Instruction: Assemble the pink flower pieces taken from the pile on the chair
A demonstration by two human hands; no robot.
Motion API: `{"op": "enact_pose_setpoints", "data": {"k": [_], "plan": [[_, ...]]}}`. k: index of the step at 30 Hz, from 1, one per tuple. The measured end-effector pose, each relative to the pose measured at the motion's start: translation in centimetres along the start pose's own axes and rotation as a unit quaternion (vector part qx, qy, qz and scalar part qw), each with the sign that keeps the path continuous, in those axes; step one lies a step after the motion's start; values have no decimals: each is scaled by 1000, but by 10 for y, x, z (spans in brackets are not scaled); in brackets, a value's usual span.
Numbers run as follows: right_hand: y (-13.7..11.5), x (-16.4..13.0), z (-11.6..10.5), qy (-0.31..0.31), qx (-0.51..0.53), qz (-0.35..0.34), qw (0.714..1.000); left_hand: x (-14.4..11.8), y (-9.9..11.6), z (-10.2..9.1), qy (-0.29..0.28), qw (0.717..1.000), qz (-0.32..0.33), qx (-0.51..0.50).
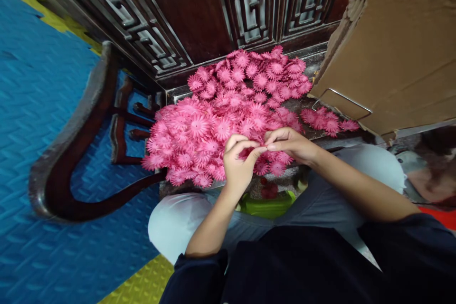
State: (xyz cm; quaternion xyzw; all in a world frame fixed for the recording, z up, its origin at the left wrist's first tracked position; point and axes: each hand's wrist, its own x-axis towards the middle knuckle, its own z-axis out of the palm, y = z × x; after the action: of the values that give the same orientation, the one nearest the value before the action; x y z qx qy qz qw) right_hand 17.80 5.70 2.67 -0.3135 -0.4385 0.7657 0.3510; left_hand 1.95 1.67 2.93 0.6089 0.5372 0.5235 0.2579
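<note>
Left hand [239,164] and right hand [290,145] pinch together over pink paper flowers [228,104]

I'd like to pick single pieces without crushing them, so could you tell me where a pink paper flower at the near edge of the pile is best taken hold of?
Probably by the petal rim, pinched between thumb and finger, coming from above on the near side. The flowers lie flat and overlap, so only their fringed edges stick out free. Both the left hand and right hand pinch at one this way.
</note>
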Motion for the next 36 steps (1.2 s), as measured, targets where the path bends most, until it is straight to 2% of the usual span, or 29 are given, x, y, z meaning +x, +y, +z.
{"op": "enact_pose_setpoints", "data": {"k": [12,18,29,36], "plan": [[1,-1,0,1,13,7,1000,-7,-4,0,48,988,106,98],[3,0,0,2,16,5,1000,-7,-2,0,60,990,85,92],[1,1,1,30,-3,2,1000,-2,2,-1,-16,998,39,42],[3,-1,1,18,0,0,1000,-1,5,-2,-46,999,8,-4]]}}
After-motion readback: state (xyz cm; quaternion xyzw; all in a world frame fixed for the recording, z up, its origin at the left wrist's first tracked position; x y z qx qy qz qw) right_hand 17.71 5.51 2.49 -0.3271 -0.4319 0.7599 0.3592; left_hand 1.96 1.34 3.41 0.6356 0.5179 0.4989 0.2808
